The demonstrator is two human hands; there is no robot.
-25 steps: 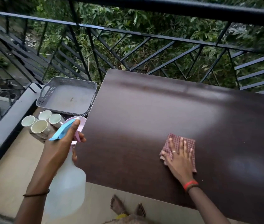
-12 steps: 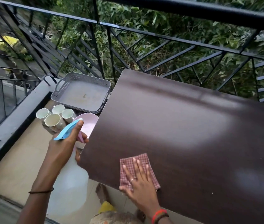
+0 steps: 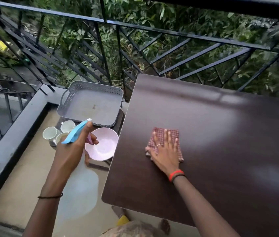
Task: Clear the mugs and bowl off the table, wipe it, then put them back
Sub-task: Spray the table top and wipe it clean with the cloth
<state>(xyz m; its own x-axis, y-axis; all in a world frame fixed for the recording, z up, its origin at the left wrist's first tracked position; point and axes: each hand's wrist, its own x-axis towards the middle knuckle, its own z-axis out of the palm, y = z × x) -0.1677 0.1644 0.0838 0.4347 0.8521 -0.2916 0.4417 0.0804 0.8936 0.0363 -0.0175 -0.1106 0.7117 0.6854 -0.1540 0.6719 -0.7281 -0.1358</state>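
The dark brown table [image 3: 221, 134] fills the right of the view. My right hand [image 3: 165, 147] lies flat with straight fingers on a red checked cloth [image 3: 176, 134], pressing it onto the table near its left side. My left hand [image 3: 74, 149] grips the neck of a clear spray bottle [image 3: 82, 185] with a blue trigger head, held beside the table's left edge. Several white mugs [image 3: 49, 133] and a pink bowl [image 3: 103, 144] sit on a low dark stand left of the table; my left hand partly hides the mugs.
A grey perforated tray [image 3: 90, 103] with handles rests behind the bowl and mugs. A black metal railing [image 3: 152, 31] with foliage beyond runs along the far side and the left. Beige floor [image 3: 15, 185] and a low grey ledge lie at left.
My right hand has slid the cloth from the near left edge of the table further in and away from me. The left hand keeps hold of the spray bottle.
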